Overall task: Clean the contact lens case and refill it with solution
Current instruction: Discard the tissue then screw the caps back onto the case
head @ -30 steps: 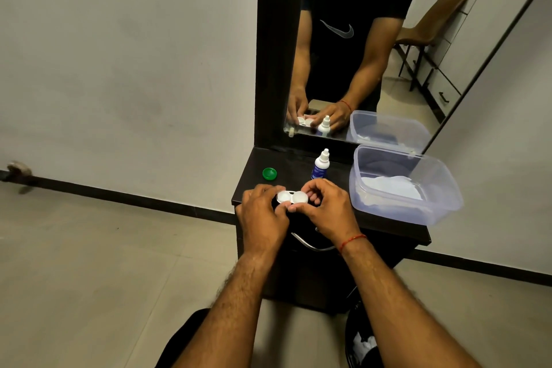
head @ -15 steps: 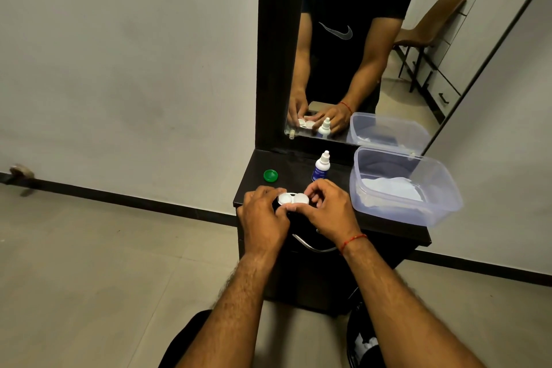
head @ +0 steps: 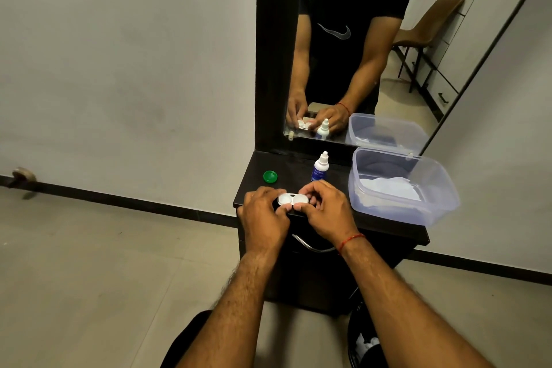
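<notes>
White plastic, two round wells side by side: the contact lens case (head: pixel 292 199), pinched at both ends by my fingers (head: pixel 282 210). My left hand (head: pixel 264 218) grips its left end and my right hand (head: pixel 325 212) its right end, fingers curled over the top and thumbs against the near edge. It is held just above the front edge of the desk (head: pixel 298 172). Whether the wells are capped I cannot tell.

- Red thread (head: pixel 352 240): tied round my right wrist.
- Solution bottle (head: pixel 320 167): small, blue label, white nozzle, standing upright just beyond my right hand.
- Green cap (head: pixel 270 176): lying alone on the desk, beyond my left hand, near the left edge.
- Clear plastic tub (head: pixel 445 188): open, on the right part of the desk; a white crumpled sheet (head: pixel 388 191) lies on its bottom.
- Desk: dark, narrow, with a curved metal drawer handle (head: pixel 310 245) under the front edge.
- Mirror (head: pixel 373 69): in a dark frame, rising from the back of the desk; it reflects my arms, the bottle, the tub and a brown chair (head: pixel 430 24).
- Dark bin (head: pixel 366 343): on the floor at lower right, with white scraps inside.
- Room: pale grey wall (head: pixel 119 69), black skirting, beige tiled floor (head: pixel 89 278).
</notes>
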